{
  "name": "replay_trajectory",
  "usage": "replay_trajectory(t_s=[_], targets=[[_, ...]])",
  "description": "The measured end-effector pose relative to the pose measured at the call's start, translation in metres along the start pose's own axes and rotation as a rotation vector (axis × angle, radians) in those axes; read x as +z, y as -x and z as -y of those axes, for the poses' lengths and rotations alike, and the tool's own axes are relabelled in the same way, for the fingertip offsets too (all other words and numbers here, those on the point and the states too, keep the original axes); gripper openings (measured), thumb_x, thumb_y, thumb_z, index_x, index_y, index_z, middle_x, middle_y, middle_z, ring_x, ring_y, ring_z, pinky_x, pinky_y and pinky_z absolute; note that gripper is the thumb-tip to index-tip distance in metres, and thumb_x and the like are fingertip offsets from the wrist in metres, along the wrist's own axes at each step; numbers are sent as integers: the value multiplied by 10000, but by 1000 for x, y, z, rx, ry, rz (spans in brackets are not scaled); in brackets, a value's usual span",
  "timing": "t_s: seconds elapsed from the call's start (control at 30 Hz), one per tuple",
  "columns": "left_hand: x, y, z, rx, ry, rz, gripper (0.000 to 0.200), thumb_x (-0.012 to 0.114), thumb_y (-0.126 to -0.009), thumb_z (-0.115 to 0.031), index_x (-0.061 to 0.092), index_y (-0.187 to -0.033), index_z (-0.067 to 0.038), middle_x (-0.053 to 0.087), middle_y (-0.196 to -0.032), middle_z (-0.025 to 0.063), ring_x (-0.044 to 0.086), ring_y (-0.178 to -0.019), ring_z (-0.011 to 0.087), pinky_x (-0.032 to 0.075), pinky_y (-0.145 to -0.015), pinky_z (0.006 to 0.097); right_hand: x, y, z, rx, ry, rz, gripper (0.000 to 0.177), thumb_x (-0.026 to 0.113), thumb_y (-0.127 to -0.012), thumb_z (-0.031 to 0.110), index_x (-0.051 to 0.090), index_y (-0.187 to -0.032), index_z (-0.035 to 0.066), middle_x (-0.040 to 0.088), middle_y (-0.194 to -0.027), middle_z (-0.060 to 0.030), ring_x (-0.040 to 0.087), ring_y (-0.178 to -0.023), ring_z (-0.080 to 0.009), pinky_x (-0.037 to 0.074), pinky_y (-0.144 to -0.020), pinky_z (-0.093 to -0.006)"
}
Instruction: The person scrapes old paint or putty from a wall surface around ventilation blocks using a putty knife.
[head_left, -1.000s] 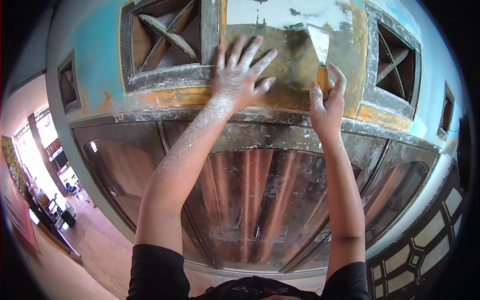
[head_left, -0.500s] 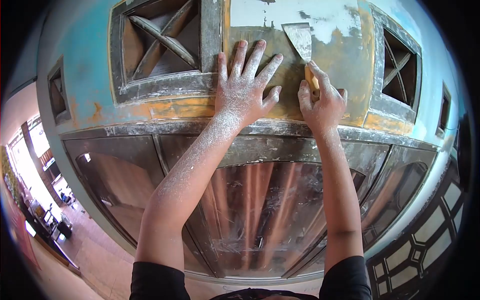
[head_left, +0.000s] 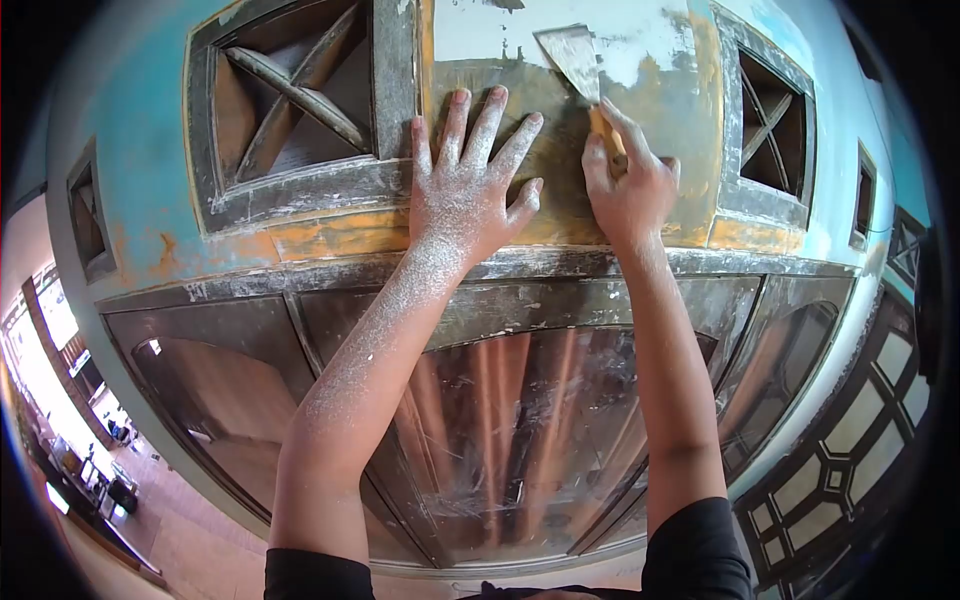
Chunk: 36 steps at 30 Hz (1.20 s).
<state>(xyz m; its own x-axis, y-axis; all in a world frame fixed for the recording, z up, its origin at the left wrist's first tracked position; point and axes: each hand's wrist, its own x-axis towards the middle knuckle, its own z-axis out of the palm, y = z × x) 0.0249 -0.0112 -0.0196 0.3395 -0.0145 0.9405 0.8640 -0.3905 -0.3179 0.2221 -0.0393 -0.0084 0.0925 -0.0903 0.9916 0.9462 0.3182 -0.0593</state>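
The scraper (head_left: 575, 68) is at the wall panel (head_left: 670, 120), right of the left hand (head_left: 467, 195), its long axis slanting, its blade pointing up and slightly left, its handle down and right. The right hand (head_left: 633, 185) pinches the handle between thumb and fingers. The left hand is spread, fingers up, near the left window frame (head_left: 395, 85).

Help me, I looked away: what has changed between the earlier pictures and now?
The triangular metal scraper with the yellowish handle has moved left and slightly up over the patchy brown-and-white wall panel, its blade now leaning left instead of near upright. The bare right hand moved with it, still holding it. Unchanged: the white-dusted left hand, spread on the panel.
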Motion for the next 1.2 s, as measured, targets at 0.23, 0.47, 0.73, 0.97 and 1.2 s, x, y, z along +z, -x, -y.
replay_trajectory(t_s=[0.23, 0.47, 0.73, 0.97, 1.2], targets=[[1, -1, 1, 5, -14, 6, 699, 603, -941, -466, 369, -1588, -345, 240, -1694, 66, 175, -1569, 342, 137, -1219, 674, 9, -36, 5, 46, -4, -24, 331, 649, -930, 338, 655, -1255, 279, 708, -680, -49, 700, -680, -266, 439, -879, -434], [0, -1, 1, 0, -11, -5, 699, 604, -940, -472, 369, -1587, -348, 242, -1693, 64, 176, -1569, 339, 132, -1221, 673, 1, -10, -2, 36, -30, -9, 326, 655, -924, 340, 616, -1206, 179, 713, -692, -80, 687, -669, -285, 419, -849, -441], [1, 1, 2, -21, 0, -17, 695, 613, -934, -461, 382, -1580, -355, 247, -1693, 50, 181, -1569, 327, 147, -1221, 667, 7, -14, -7, 49, -23, -37, 375, 701, -877, 390, 593, -1119, 124, 732, -744, -96, 704, -718, -310, 413, -907, -444], [2, 1, 1, -21, -21, -4, 693, 605, -940, -478, 377, -1582, -356, 234, -1697, 51, 170, -1572, 327, 144, -1225, 661, 8, -31, -1, 43, -67, -56, 325, 728, -876, 339, 621, -1103, 133, 717, -730, -57, 697, -699, -266, 398, -889, -427], [3, 1, 1, -19, -6, -15, 705, 606, -938, -480, 364, -1587, -349, 234, -1696, 57, 169, -1571, 332, 135, -1225, 664, 10, 12, -7, 6, -132, -105, 295, 715, -883, 351, 661, -1092, 151, 727, -728, -75, 704, -724, -274, 402, -893, -433]])
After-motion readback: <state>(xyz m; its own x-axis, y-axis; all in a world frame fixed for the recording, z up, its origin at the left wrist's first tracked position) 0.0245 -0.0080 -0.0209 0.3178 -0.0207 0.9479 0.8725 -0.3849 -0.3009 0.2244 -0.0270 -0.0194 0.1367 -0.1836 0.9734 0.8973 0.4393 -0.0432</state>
